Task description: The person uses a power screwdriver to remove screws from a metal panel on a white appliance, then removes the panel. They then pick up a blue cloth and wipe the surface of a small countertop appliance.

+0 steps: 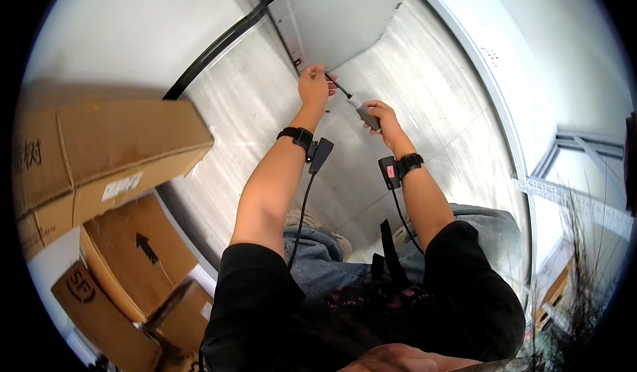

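My right hand is wrapped round the grey handle of a screwdriver. Its dark shaft runs up and left to the fingers of my left hand. Those fingers are curled together at the lower corner of a pale grey metal panel, which has small holes along its edge. The screwdriver's tip is hidden at the left hand, and whatever these fingers pinch is too small to make out.
Left of the panel stands a white surface with a curved black strip along its lower edge. Cardboard boxes are stacked at the left. A white frame borders the pale floor on the right. Cables hang from both wrist straps.
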The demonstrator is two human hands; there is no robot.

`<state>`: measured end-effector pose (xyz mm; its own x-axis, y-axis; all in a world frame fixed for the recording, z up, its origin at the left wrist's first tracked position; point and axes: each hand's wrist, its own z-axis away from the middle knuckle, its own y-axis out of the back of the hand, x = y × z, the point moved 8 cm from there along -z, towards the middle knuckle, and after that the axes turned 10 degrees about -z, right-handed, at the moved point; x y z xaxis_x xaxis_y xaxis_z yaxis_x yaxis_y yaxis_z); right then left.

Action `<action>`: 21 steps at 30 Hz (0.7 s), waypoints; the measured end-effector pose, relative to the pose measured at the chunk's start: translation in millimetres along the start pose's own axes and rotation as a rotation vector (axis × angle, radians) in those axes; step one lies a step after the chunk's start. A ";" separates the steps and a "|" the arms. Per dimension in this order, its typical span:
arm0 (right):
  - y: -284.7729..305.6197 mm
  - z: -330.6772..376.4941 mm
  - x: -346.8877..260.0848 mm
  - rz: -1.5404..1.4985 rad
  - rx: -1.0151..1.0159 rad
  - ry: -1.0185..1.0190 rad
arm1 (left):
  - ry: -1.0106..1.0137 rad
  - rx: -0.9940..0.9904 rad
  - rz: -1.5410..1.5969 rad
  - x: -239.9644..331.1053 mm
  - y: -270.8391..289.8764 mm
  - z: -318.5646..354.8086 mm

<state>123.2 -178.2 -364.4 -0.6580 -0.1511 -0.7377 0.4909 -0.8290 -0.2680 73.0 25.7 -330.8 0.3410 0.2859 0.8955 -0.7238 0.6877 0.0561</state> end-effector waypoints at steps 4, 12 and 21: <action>20.3 18.2 -31.1 0.000 0.061 0.095 | -0.058 -0.087 -0.021 28.6 -38.6 -2.0; 139.4 89.4 -44.7 -0.087 0.288 0.162 | 0.057 -0.454 -0.101 3.1 -175.8 29.5; 265.7 92.7 -64.3 -0.354 0.352 0.249 | 0.051 -0.443 -0.156 27.0 -303.1 29.7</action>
<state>243.0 -438.7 -330.8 -0.5720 0.2655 -0.7761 0.0164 -0.9423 -0.3344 283.8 -194.8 -310.5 0.4624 0.1812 0.8680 -0.3393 0.9406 -0.0156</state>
